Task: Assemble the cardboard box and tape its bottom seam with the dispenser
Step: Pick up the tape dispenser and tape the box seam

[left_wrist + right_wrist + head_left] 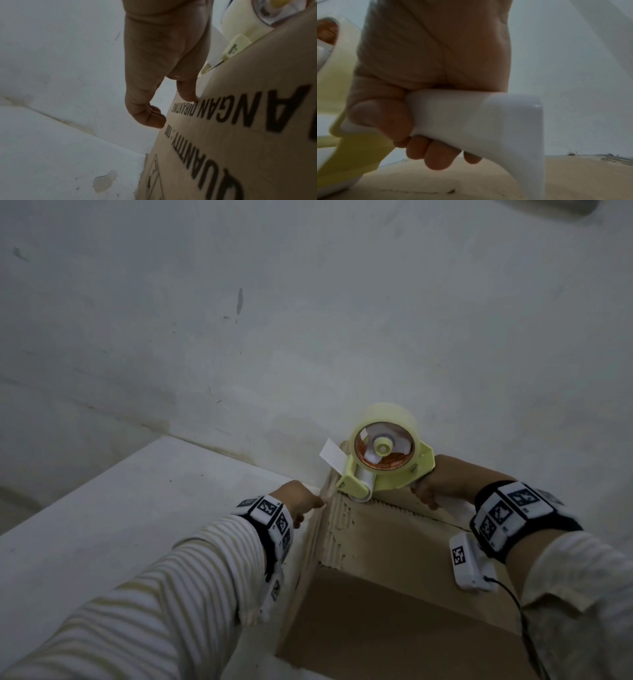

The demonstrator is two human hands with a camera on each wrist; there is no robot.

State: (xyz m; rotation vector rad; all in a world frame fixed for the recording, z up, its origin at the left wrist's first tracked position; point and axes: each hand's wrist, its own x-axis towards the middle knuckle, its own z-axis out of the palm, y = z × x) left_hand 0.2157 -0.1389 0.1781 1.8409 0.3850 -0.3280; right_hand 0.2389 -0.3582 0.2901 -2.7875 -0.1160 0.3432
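Atop the cardboard box (394, 542), dispenser (383, 453) in grasp of right hand (442, 484); left hand (298, 498) curled against its side.

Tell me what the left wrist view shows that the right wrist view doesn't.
Only the left wrist view: the left hand, thumb on the cardboard box at its printed side, curled fingers at the corner edge; the lettering includes QUANTITY : 100.
Only the right wrist view: the right hand, fingers wrapped round the white handle of the dispenser, over the box's upper face.
Both: the yellow dispenser with its tape roll, brown cardboard, the white wall.
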